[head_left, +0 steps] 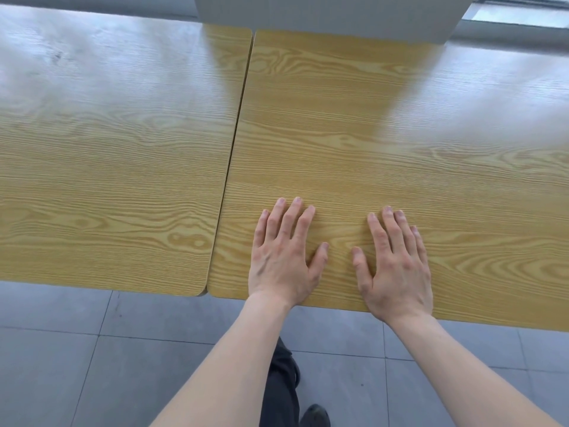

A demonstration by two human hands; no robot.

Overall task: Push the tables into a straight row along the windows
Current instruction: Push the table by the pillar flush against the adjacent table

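Right table (385,124): in front of us, its far edge at the pillar (338,13) under the window.
Left table (117,149): just beside it, a thin seam between.
Left hand (284,257): flat, fingers spread, pressing the top.
Right hand (395,263): the same.
Risk: we think flat palms can slip, or uneven pressing turns the table and opens the seam.

- I see the left yellow-tan laminate bench (117,155), with brown swirling wood grain.
- The right yellow-tan laminate bench (385,143) shows me matching grain, pale glare patches.
- Grey square-tiled floor (55,365), thin dark grout lines.
- Black trouser leg (280,389), black shoe (315,416).
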